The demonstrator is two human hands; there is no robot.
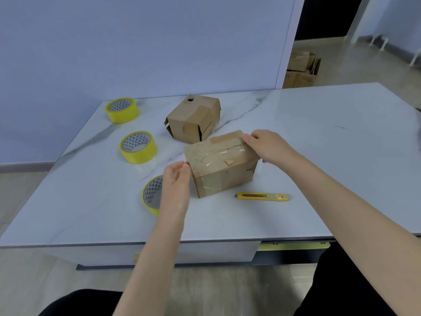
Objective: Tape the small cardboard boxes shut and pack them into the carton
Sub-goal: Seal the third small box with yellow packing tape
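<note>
A small cardboard box with clear tape across its top stands near the middle of the marble table. My left hand touches the box's left top corner with its fingertips. My right hand lies over the far right top edge, fingers curled onto the taped flap. A second small box sits behind it, its flaps partly open. A yellow utility knife lies just right of the front box.
Three yellow tape rolls sit on the left: the far roll, the middle roll, and the near roll partly behind my left hand. Cardboard cartons stand on the floor beyond the table's far right.
</note>
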